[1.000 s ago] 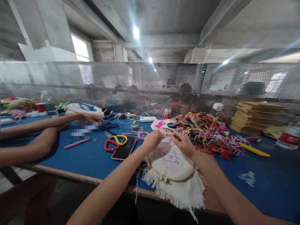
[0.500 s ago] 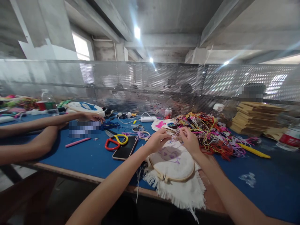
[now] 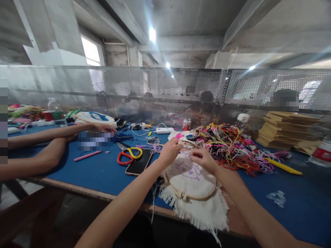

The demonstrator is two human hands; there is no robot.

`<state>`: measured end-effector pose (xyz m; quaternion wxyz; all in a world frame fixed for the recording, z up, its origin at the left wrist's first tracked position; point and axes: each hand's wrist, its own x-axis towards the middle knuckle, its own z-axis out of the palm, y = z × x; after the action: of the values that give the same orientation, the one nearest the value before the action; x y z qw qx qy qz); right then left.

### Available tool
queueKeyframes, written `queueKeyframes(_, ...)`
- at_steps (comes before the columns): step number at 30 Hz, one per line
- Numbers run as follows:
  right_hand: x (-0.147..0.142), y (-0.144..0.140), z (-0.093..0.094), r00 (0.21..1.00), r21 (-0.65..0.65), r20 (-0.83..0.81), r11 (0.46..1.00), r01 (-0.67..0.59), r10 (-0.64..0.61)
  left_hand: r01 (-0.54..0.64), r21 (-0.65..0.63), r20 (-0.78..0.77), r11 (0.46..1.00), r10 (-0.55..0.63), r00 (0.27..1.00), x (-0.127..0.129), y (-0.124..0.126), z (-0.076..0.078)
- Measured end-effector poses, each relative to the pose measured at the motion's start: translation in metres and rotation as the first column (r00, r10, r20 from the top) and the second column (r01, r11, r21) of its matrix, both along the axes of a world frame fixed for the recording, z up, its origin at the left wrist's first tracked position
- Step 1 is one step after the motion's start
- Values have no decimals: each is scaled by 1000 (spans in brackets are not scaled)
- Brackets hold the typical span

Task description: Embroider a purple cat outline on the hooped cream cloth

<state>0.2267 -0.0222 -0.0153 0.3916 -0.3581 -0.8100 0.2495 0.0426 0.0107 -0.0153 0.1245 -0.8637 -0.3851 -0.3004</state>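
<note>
From my remote seat, both hands work at the far rim of the hoop, which lies flat at the table's near edge, at 6 o'clock in the view. The right hand has dropped back from the thread pile since half a second ago, when it was raised toward the tangle; it now sits low over the cloth, fingers pinched together on something too fine for me to make out. The left hand has barely shifted and stays curled shut at the hoop's 11 o'clock; I cannot tell what it grips. The two hands are near each other but apart.

The hoop is a pale wooden ring with a small clasp at its near side, stretching cream woven cloth with frayed, fringed edges that hang over the table edge. Loose purple stitching marks the cloth's middle. At 1 o'clock from the hoop the thread pile is a matted heap of red, yellow, pink and white strands. At 9 o'clock lie scissors with red and yellow loop handles, touching a glossy black phone. The table is covered in matte blue. A co-worker's bare arms rest on it at far left, unmoved. A perforated metal screen runs along the far side.
</note>
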Motion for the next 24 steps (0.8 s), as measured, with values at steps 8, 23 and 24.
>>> queueKeyframes(8, 13, 15, 0, 833, -11, -406, 913, 408, -377, 331, -101, 30, 938, -329, 944, 5, -3, 0)
queueKeyframes(23, 3, 5, 1, 942, -367, -337, 922, -123, -8, 33, 102, -170, 994, -16, 985, -2, -1, 6)
queueKeyframes(24, 5, 6, 3, 904, -377, -421, 920, -104, -70, 62, 108, -215, 992, -38, 976, 1, -3, 5)
